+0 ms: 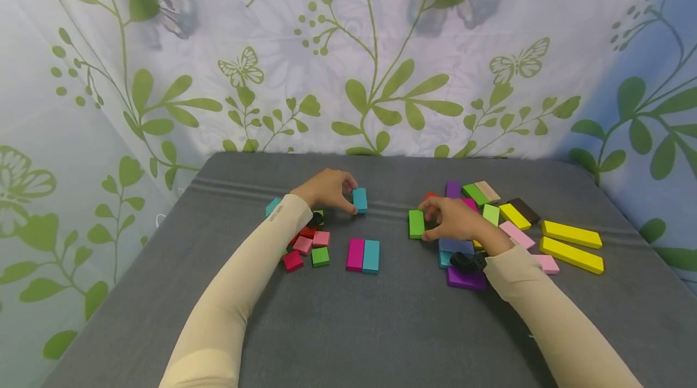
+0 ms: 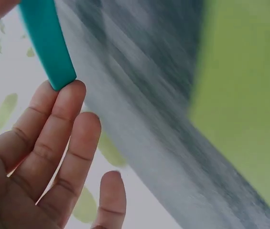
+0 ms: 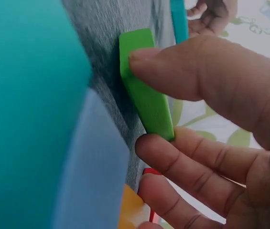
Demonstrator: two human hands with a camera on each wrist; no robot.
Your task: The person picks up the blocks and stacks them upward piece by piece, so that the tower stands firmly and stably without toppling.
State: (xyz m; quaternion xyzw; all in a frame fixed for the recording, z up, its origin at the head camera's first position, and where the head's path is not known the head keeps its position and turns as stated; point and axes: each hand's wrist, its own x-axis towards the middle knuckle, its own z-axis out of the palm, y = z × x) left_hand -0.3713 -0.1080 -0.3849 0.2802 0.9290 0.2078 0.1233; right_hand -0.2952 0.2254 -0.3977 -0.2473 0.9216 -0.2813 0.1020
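Between thumb and fingertips my left hand (image 1: 330,189) pinches a teal block (image 1: 360,200) at the middle back of the table. In the left wrist view the teal block (image 2: 50,45) shows edge-on, its lower end at two fingertips. My right hand (image 1: 453,218) pinches a light green block (image 1: 416,224) by its ends. The right wrist view has the thumb on one end of that green block (image 3: 146,86) and fingertips at the other. Nearer the front, between the hands, a magenta block (image 1: 356,255) and another teal block (image 1: 371,256) lie side by side, long edges together.
Small red, pink and green blocks (image 1: 320,256) lie by the left forearm, partly hidden by it. Around the right hand spread purple, blue and pink blocks, with two long yellow blocks (image 1: 572,234) farther right. A leaf-patterned curtain (image 1: 305,73) hangs behind the grey table (image 1: 327,327).
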